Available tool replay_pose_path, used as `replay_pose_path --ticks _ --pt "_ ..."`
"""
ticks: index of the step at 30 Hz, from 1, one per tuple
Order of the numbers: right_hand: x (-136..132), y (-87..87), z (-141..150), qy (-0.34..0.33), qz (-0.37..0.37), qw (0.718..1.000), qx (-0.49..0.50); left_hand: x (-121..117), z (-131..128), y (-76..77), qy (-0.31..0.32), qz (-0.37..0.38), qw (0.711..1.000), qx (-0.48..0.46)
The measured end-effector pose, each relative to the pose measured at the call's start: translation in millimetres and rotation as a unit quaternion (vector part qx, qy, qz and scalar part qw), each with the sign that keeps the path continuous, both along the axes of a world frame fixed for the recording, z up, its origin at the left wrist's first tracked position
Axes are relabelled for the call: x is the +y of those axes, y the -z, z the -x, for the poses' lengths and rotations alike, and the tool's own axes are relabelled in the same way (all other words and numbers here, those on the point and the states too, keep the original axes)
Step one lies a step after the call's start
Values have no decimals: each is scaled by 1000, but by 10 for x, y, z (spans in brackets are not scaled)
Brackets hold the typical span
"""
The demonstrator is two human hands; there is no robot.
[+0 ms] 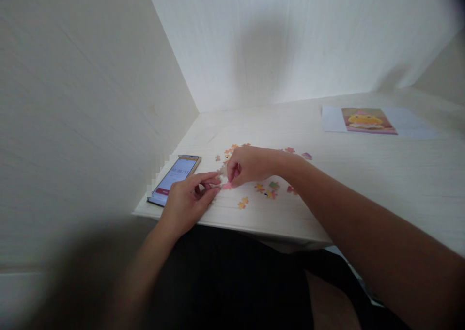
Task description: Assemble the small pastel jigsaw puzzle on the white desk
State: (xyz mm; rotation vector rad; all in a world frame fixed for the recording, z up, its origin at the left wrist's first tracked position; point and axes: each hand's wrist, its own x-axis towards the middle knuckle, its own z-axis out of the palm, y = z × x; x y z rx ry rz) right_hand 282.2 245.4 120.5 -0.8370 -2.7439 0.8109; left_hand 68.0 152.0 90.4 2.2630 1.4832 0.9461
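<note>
My left hand [189, 196] rests on the table with thumb and fingers curled together at the edge of a pink jigsaw puzzle piece [226, 186]. From the other side my right hand [241, 167] pinches at the same pink piece, its fingers bent downward. Pale puzzle pieces [220, 171] lie just beyond the left fingertips, partly covered by them. Behind the right hand, orange and yellow puzzle pieces [229, 150] are partly hidden. Below the right wrist lie a joined yellow and green cluster [269, 190] and two orange pieces [243, 203].
A phone [176, 180] showing a running timer lies left of my left hand, by the side wall. Red and purple puzzle pieces [307, 156] sit beyond my right forearm. A printed sheet [370, 121] with a yellow figure lies at the back right. The table's front edge [254, 233] is close.
</note>
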Motion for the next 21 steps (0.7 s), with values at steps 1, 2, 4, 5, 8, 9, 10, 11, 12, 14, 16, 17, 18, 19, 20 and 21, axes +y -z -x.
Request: replay_pose_path --ticks 1,2,4,5,8,9,10,11,12,14,16,17,18,19,20,21 --pt "6 0 -2 1 1 1000 6 3 15 8 -1 -9 1000 -11" --pt "15 -1 -5 8 0 1000 14 5 32 14 -6 -20 1000 -22" --pt "43 -3 -17 38 -17 998 37 3 65 22 -32 -38 998 -40" --pt "64 -3 -28 60 -33 996 52 -2 80 23 -45 -43 997 -52" --pt "150 5 -81 140 -122 979 89 -25 103 4 -70 -57 991 -95" --pt "183 10 -106 165 -157 969 94 -37 101 -10 -74 -69 990 -103" --pt "215 15 -134 186 -188 960 94 -54 93 -27 -76 -83 988 -103" --pt "245 21 -163 204 -214 951 94 -76 79 -46 -77 -97 988 -93" --pt "272 27 -193 220 -232 943 95 -104 59 -65 -70 -111 988 -81" --pt "314 44 -253 243 -254 930 111 -182 5 -95 -24 -127 990 -56" --pt "345 71 -306 265 -270 917 130 -286 -64 -108 62 -118 990 -38" --pt "359 89 -331 277 -276 910 141 -345 -100 -108 107 -104 989 -25" --pt "371 106 -354 294 -283 900 151 -404 -135 -105 150 -88 985 0" --pt "382 122 -376 315 -285 892 156 -461 -167 -100 186 -75 979 31" --pt "390 134 -399 347 -285 878 166 -512 -193 -96 212 -64 973 67" --pt "391 139 -422 370 -292 865 170 -555 -212 -94 231 -52 966 106"
